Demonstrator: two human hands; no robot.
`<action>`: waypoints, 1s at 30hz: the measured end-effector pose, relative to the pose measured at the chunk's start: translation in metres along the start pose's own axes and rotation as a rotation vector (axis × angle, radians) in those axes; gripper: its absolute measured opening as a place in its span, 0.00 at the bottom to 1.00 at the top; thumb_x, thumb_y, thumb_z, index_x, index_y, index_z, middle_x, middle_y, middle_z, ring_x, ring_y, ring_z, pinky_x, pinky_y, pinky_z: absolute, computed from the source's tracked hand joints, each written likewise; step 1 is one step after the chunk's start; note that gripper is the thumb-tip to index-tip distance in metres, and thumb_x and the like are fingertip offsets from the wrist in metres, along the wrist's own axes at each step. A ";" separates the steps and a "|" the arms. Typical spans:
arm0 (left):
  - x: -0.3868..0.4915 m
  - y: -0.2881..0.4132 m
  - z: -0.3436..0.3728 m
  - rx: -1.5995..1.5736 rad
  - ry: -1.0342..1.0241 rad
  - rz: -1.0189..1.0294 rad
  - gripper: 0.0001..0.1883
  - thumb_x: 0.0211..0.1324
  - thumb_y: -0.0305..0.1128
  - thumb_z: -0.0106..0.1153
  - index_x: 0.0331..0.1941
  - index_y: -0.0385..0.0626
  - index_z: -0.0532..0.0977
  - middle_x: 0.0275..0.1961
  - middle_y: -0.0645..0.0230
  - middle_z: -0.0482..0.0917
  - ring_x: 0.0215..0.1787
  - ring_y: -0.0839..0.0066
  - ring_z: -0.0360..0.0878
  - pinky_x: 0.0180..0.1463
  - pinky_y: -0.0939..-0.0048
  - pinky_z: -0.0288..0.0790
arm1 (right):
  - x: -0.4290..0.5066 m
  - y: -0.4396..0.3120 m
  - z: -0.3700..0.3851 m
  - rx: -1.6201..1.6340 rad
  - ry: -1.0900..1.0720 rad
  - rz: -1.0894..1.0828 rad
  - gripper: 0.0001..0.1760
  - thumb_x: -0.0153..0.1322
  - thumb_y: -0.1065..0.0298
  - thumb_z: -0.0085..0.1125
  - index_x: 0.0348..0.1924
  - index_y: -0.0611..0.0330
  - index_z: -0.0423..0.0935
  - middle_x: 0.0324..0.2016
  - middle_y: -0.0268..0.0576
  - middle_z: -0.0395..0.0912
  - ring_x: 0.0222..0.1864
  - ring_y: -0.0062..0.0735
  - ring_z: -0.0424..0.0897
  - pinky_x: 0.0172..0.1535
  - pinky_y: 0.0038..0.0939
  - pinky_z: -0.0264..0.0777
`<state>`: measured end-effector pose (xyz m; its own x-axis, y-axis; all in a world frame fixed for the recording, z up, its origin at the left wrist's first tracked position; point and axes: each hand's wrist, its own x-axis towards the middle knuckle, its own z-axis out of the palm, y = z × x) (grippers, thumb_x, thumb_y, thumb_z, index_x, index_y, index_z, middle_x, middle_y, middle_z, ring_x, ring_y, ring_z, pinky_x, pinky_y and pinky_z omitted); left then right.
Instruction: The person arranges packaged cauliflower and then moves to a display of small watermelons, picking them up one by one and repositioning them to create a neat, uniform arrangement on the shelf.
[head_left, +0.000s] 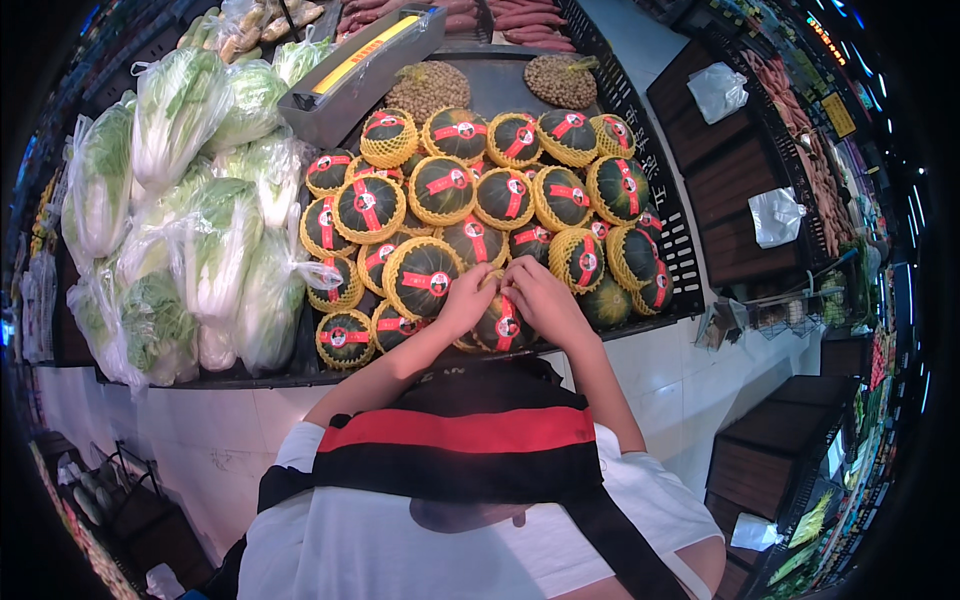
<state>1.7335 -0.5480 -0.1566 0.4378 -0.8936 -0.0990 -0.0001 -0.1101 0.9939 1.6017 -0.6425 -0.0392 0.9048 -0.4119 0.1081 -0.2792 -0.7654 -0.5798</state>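
Note:
Both of my hands meet at a dark green squash (506, 324) with a red band label and yellow foam net, at the front edge of the display. My left hand (471, 296) has bent fingers at the squash's upper left side. At its upper right, the fingertips of my right hand (536, 292) curl close to those of the left. What the fingertips pinch, whether net or label, is hidden. Around them lie many similar squashes in yellow foam nets, one of them (424, 277) just left of my left hand. A squash without a visible net (606, 304) lies to the right.
Plastic-wrapped Chinese cabbages (217, 247) are heaped on the left. Behind the squashes are a grey metal bin (360, 75), net bags of small round brown produce (427, 86) and sweet potatoes (529, 26). A black slotted crate wall (652, 172) borders the right side.

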 end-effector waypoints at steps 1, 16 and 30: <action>0.000 0.001 -0.001 0.020 -0.029 -0.039 0.10 0.69 0.28 0.52 0.49 0.36 0.75 0.39 0.65 0.81 0.39 0.81 0.75 0.44 0.75 0.71 | 0.000 0.000 0.001 0.012 0.010 0.002 0.08 0.72 0.68 0.59 0.40 0.63 0.73 0.41 0.48 0.75 0.45 0.52 0.78 0.45 0.44 0.74; -0.002 0.019 -0.004 0.009 -0.085 -0.060 0.09 0.71 0.30 0.50 0.46 0.38 0.74 0.39 0.67 0.78 0.43 0.80 0.73 0.50 0.74 0.69 | 0.005 0.001 -0.005 0.041 -0.089 0.198 0.10 0.73 0.65 0.59 0.38 0.64 0.75 0.40 0.53 0.79 0.44 0.57 0.79 0.45 0.48 0.72; -0.019 0.038 -0.009 0.191 -0.294 0.127 0.39 0.58 0.46 0.70 0.65 0.40 0.63 0.60 0.55 0.70 0.68 0.66 0.66 0.71 0.65 0.59 | -0.017 0.064 0.043 0.804 0.063 0.560 0.20 0.77 0.60 0.59 0.56 0.63 0.71 0.53 0.43 0.72 0.54 0.28 0.73 0.57 0.31 0.69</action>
<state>1.7328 -0.5312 -0.1167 0.1462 -0.9892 -0.0127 -0.2175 -0.0447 0.9750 1.5819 -0.6628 -0.1125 0.6830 -0.6562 -0.3209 -0.3394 0.1040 -0.9349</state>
